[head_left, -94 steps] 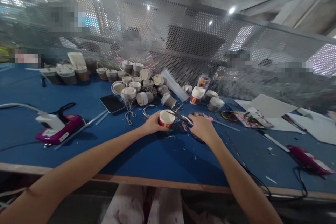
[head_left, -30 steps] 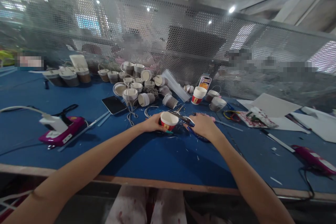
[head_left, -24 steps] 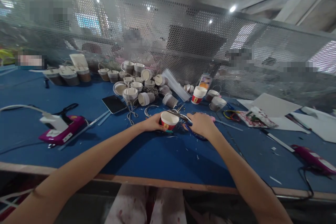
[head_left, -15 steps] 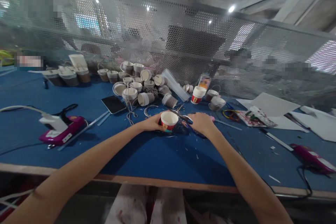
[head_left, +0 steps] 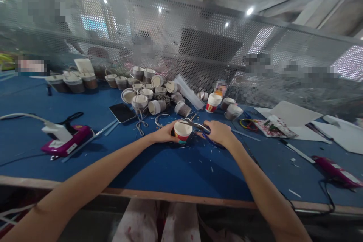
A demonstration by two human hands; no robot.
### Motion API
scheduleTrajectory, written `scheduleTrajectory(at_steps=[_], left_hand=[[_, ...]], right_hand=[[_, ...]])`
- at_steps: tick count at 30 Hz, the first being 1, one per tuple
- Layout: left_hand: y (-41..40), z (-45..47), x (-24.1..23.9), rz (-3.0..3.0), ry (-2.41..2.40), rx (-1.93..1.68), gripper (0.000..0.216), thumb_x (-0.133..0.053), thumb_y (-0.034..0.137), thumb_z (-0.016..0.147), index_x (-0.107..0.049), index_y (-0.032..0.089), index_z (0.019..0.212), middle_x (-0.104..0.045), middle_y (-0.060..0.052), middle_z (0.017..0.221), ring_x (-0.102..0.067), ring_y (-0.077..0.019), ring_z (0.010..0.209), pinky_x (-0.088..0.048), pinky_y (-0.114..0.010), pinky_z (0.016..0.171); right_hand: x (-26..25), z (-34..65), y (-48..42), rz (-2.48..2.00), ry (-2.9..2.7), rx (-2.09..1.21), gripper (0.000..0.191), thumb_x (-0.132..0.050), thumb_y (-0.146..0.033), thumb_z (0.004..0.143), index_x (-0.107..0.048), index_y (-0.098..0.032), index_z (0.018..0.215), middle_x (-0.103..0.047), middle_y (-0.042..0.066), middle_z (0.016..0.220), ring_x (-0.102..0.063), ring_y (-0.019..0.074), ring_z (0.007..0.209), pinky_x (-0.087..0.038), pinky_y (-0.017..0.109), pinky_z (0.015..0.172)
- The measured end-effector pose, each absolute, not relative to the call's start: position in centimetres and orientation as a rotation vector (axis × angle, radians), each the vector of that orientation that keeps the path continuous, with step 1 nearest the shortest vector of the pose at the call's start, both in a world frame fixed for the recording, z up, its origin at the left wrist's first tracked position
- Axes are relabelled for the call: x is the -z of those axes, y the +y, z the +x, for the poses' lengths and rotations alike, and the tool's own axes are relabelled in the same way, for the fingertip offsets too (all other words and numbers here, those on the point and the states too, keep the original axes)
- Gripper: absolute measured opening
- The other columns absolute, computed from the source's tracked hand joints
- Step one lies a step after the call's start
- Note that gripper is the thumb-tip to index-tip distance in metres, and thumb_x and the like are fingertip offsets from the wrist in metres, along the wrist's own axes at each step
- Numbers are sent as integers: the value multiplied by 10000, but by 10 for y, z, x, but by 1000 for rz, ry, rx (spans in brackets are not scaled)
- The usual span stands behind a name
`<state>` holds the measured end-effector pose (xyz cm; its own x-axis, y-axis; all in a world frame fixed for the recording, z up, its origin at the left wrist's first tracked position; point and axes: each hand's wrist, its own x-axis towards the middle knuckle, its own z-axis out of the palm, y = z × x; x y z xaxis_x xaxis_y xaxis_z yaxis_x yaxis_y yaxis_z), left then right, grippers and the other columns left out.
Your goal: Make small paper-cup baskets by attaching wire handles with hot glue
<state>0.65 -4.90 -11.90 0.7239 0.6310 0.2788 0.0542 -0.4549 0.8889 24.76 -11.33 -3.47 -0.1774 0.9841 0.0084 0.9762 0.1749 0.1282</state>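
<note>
My left hand (head_left: 163, 132) is wrapped round a small red and white paper cup (head_left: 183, 131) that stands on the blue table (head_left: 170, 162). My right hand (head_left: 219, 133) grips a pair of scissors (head_left: 198, 126), whose blades lie across the cup's rim. Both hands meet at the middle of the table, a little beyond its front edge.
A heap of twine-wrapped cups (head_left: 150, 90) lies behind the hands, with a black phone (head_left: 122, 112) beside it. A second red cup (head_left: 212, 103) stands at the back. Pink glue guns rest at left (head_left: 66, 141) and right (head_left: 336, 168). White sheets (head_left: 295, 115) lie far right.
The scissors and my right hand have shifted slightly left toward the cup; the blades now sit over its rim. My left hand keeps hold of the cup.
</note>
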Motion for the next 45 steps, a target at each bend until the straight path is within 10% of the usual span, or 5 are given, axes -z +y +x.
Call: scheduleTrajectory(at_steps=[45], left_hand=[[-43,7,123,1954,493,-623,1009,-765,187,537,-227,196,1391,-508,-106,1283,-443,-263,1217,-268,-456,1062]], right_hand=[[27,233,-113,1845,2351,-145,490,-409,-622,795,-648,-239,987,-686,89,873,-634,243,780,-376,274,626]])
